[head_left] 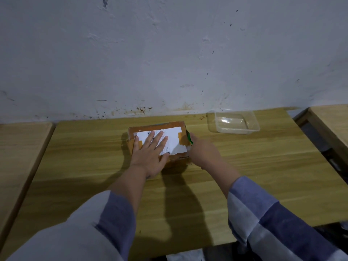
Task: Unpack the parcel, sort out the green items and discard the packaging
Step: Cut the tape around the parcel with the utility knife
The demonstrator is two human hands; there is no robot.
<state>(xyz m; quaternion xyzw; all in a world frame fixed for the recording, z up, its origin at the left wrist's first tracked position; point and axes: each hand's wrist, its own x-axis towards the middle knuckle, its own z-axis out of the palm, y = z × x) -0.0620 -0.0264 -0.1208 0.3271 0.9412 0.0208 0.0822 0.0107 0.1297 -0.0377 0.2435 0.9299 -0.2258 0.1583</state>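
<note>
Parcel (160, 142) of brown cardboard lies flat near the middle of the wooden table (244, 176), a little toward the wall (169, 53). Its top carries a white shipping label (177, 142) with a barcode, and strips of brown tape cross the label's corners. The box is closed.

The left hand (150, 155) rests on top of the parcel, palm down, with the fingers (159, 137) spread and straight over the label. It presses flat and grips nothing; the hand is open.

The right hand (204, 153) is at the right end of the parcel, touching its side. It is curled around a green object (189, 138), which sticks out from the hand against the top right edge of the box. What kind of tool this is, I cannot tell, because only a short green part shows. The fingers of this hand are hidden behind its back.

Both forearms come out from sleeves (263, 213) with blue and pale grey blocks.

At the back right of the table, near the wall and well apart from the parcel, stands 1 clear plastic container (250, 128). To the left and to the right of the table, parts of 2 other wooden tables show, each separated from it by a narrow gap
</note>
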